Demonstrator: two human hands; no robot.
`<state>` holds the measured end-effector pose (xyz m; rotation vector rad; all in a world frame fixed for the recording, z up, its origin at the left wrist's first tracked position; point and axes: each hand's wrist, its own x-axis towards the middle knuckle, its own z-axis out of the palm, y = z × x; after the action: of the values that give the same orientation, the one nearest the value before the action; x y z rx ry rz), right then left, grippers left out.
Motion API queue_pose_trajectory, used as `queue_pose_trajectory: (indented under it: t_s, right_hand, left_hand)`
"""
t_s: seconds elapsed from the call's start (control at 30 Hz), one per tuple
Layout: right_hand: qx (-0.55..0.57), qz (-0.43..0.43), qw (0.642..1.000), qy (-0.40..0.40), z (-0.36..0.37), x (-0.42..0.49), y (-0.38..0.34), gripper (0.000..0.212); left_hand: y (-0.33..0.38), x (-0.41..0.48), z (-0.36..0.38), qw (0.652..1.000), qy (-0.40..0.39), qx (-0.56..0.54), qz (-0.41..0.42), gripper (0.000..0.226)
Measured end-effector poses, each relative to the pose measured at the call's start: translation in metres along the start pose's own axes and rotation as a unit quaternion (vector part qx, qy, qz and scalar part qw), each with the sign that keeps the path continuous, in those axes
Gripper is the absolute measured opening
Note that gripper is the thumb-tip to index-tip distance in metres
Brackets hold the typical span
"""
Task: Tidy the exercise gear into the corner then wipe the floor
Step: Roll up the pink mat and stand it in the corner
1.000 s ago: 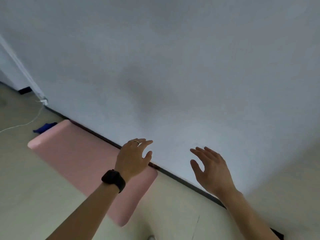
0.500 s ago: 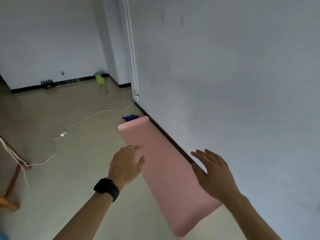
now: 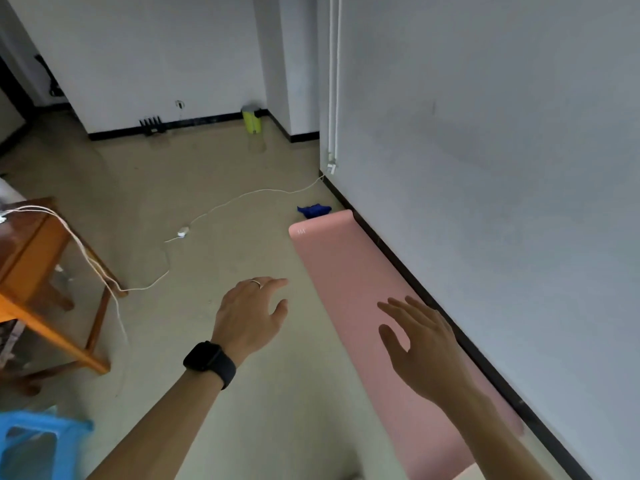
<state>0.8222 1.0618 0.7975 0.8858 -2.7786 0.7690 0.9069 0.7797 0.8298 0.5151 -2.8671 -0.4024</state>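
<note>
A pink exercise mat (image 3: 349, 271) lies unrolled flat on the floor along the right wall. A crumpled blue cloth (image 3: 313, 211) sits on the floor just beyond the mat's far end. My left hand (image 3: 251, 315), with a ring and a black watch on the wrist, hovers over bare floor left of the mat, fingers apart and holding nothing. My right hand (image 3: 424, 344) is held above the mat's middle, fingers spread, empty.
A white cable (image 3: 221, 206) with an inline switch runs across the floor from the wall. A wooden table (image 3: 31, 271) stands at the left, a blue plastic stool (image 3: 38, 445) at bottom left. A yellow-green bin (image 3: 251, 120) sits by the far wall.
The view has swung left from the wall toward the room, and the mat now stretches away from me. Both hands stay raised and empty; the left one has drifted off the mat.
</note>
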Motion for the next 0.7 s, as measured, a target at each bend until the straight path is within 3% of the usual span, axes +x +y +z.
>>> queue_pose_trajectory:
  t_s: [0.37,0.7]
  right_hand:
    - [0.022,-0.017,0.999,-0.03,0.065,0.192,0.013,0.052]
    - [0.018,-0.008,0.997,-0.079,0.132,0.328,0.025,0.047]
  left_hand:
    - [-0.057,0.153,0.006,0.998,0.012,0.028,-0.05,0.041]
    - [-0.12,0.293,0.051,0.998,-0.029,0.01,-0.056,0.043]
